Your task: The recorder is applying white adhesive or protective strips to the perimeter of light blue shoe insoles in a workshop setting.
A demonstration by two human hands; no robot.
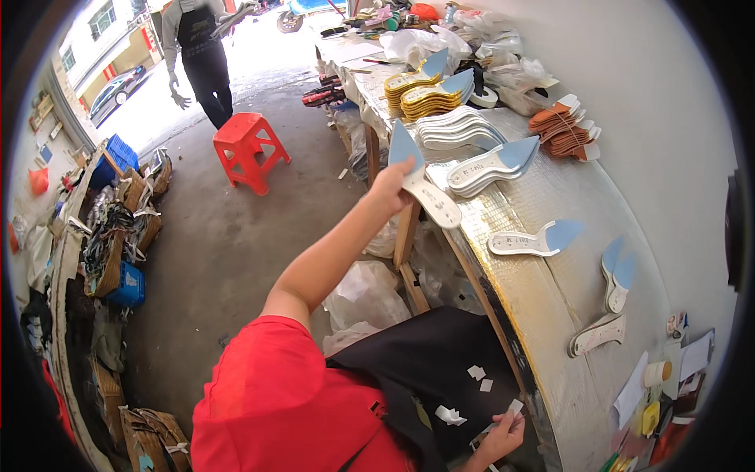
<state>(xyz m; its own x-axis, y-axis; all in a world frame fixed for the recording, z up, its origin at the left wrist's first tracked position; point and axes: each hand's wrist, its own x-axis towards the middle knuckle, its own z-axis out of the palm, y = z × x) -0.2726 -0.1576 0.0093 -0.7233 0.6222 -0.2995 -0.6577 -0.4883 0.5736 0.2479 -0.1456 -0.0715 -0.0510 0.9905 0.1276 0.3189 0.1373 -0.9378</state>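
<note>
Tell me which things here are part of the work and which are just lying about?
In use: left hand holding a white insole; right hand pinching a paper scrap; insole stacks on the table.
Lying about: red stool, blue crate, plastic bags.

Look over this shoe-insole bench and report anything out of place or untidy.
White paper scraps lie scattered on the person's black apron rather than on the bench. The left hand holds an insole out past the bench edge; the right hand pinches another scrap. The insole stacks look orderly.

White insole (pixel 418 182) with blue pointed toe, tilted above the table edge.
</note>
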